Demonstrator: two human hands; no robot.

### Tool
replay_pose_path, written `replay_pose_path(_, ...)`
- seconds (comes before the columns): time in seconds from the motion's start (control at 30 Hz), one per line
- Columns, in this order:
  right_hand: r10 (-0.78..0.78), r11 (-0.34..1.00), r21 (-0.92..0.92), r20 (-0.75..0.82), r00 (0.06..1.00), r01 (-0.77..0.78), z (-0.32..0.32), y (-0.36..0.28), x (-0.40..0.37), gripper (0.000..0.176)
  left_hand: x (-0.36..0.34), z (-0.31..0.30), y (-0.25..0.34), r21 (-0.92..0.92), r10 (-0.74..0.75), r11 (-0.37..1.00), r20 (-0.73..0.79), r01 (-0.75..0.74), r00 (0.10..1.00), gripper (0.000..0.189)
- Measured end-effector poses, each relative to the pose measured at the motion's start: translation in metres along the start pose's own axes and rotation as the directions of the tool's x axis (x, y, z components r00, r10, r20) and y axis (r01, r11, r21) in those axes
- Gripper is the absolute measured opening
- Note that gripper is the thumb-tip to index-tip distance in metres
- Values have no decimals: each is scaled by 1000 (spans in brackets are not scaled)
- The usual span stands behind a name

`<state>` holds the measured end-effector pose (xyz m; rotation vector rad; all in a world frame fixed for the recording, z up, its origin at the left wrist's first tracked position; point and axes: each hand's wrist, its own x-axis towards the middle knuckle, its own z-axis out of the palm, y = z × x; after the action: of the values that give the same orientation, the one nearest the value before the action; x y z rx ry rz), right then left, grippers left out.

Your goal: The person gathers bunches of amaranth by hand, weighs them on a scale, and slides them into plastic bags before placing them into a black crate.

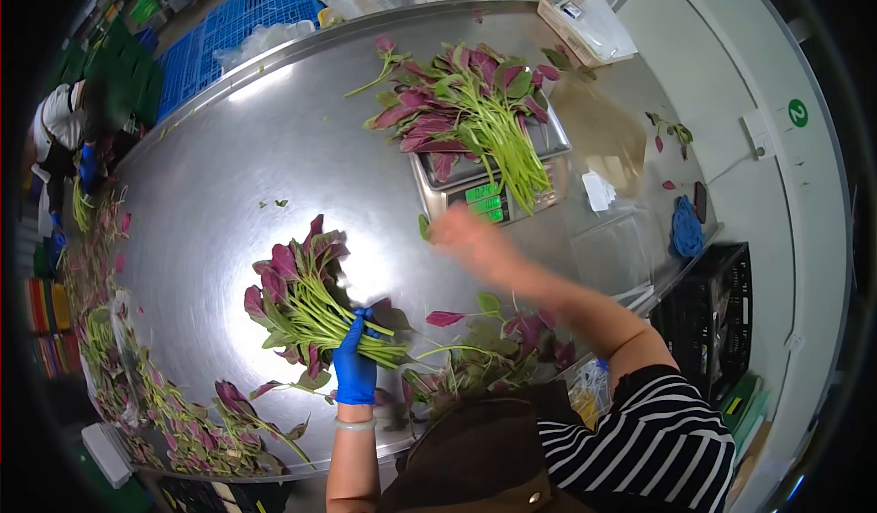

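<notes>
Left hand (356,363): gripping a bunch (315,310) near the stem ends, closing in a blue glove above the counter (196,202).
Right hand (464,237): hovering bare just beside the scale (436,199), blurring too much to tell open or closed.
Scale: bearing a second bunch (484,111).

A white "2" is printed on a round green sticker (797,113) on the pale wall (713,33). Green digits glow on the scale's display (485,202), too small to read surely.

L hand (354,370) grips amaranth-like bunch (315,307); R hand (457,231) nr scale (487,201) w/ greens (470,106) on top.
</notes>
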<state>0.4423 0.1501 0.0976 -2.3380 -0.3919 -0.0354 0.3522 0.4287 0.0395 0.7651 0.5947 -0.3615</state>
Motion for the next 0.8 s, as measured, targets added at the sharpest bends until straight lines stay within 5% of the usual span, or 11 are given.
replay_pose_path(0.03,30,997,67,148,988,-40,38,-10,-15,27,3,2,-6,30,5,1000,19,-6,1000,22)
replay_pose_path(0.07,146,932,274,312,939,-236,61,-32,-30,28,3,5,-9,60,11,998,35,-13,999,23)
replay_pose_path(0.13,93,880,403,373,923,-252,90,-55,-50,25,-11,29,-8,90,4,996,73,-10,997,25)
replay_pose_path(0.23,271,702,513,448,852,-493,109,-56,-69,21,-15,13,-16,137,11,990,41,-17,999,30)
replay_pose_path(0.4,373,619,583,370,851,-525,84,-42,-92,15,-17,-3,7,143,57,987,69,-66,996,18)
replay_pose_path(0.67,514,710,322,373,773,-627,13,-45,-131,18,26,29,68,-28,259,966,81,-257,963,22)
replay_pose_path(0.8,557,646,553,130,820,-526,-19,-43,-142,18,77,-5,40,-29,137,990,49,-136,989,23)
